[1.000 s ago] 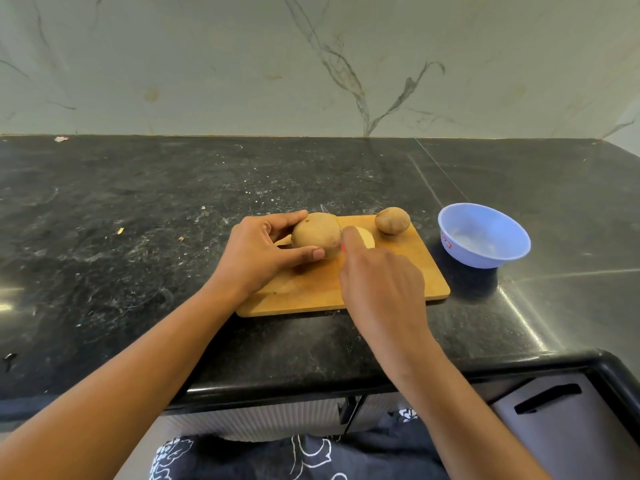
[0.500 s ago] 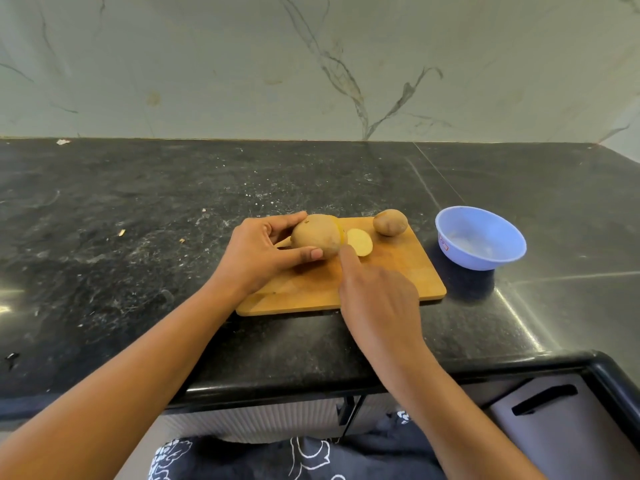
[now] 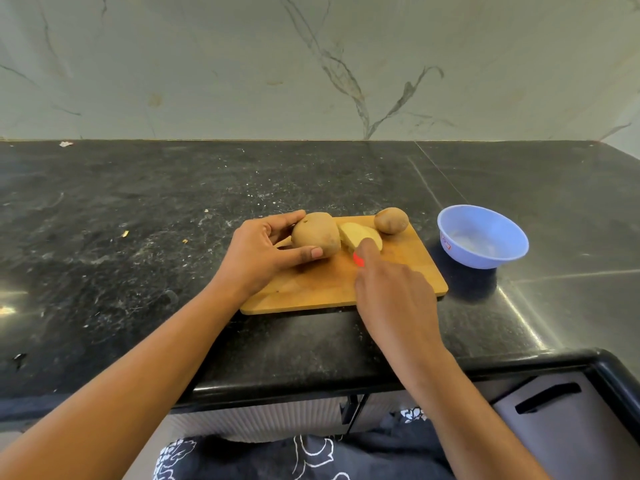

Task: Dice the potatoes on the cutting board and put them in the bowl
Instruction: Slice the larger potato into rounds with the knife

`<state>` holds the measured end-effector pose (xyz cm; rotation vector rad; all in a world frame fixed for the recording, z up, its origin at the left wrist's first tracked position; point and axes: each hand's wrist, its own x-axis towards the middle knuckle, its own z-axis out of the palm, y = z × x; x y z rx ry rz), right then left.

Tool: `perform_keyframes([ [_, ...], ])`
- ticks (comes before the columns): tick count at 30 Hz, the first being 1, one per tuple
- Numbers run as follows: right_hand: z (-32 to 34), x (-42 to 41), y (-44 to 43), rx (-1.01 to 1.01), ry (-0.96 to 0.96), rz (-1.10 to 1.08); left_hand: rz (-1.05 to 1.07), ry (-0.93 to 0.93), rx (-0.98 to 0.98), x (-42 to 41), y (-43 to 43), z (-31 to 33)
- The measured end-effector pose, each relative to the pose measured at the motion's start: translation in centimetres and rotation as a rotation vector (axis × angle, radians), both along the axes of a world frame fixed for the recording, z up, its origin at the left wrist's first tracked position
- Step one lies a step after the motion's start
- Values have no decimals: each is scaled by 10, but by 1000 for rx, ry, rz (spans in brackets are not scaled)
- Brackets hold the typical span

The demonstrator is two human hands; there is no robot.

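A wooden cutting board (image 3: 408, 271) lies on the black counter. My left hand (image 3: 258, 254) grips a large brown potato (image 3: 315, 233) on the board's far left part. Two pale cut slices (image 3: 356, 233) lean against its right side. My right hand (image 3: 391, 289) is closed around a knife with a red handle (image 3: 358, 259); only a bit of the handle shows and the blade is hidden. A smaller whole potato (image 3: 391, 220) sits at the board's far right corner. The light blue bowl (image 3: 485, 237) stands to the right of the board and holds no potato.
A marble wall (image 3: 311, 64) rises behind the black stone counter (image 3: 138, 202). Small crumbs lie scattered on the counter left of the board. The counter's front edge runs below my arms, with a cabinet handle (image 3: 547, 396) at lower right.
A second slice now leans beside the first one. My right hand has drawn back slightly toward me and to the right. My left hand still holds the large potato.
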<state>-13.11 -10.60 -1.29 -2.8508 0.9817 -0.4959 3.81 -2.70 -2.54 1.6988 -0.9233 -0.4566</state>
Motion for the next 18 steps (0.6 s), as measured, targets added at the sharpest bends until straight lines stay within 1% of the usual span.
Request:
perform_keyframes([
  [3, 9, -6, -2, 70, -107, -13, 7, -28, 22, 0, 0, 0],
  [7, 21, -6, 1, 120, -196, 43, 17, -52, 46, 1, 1, -1],
  [14, 15, 2, 4, 73, -195, 68, -2, -42, 32, 2, 3, -4],
  [18, 15, 3, 3, 55, -226, 61, -6, -53, 31, 2, 2, -2],
])
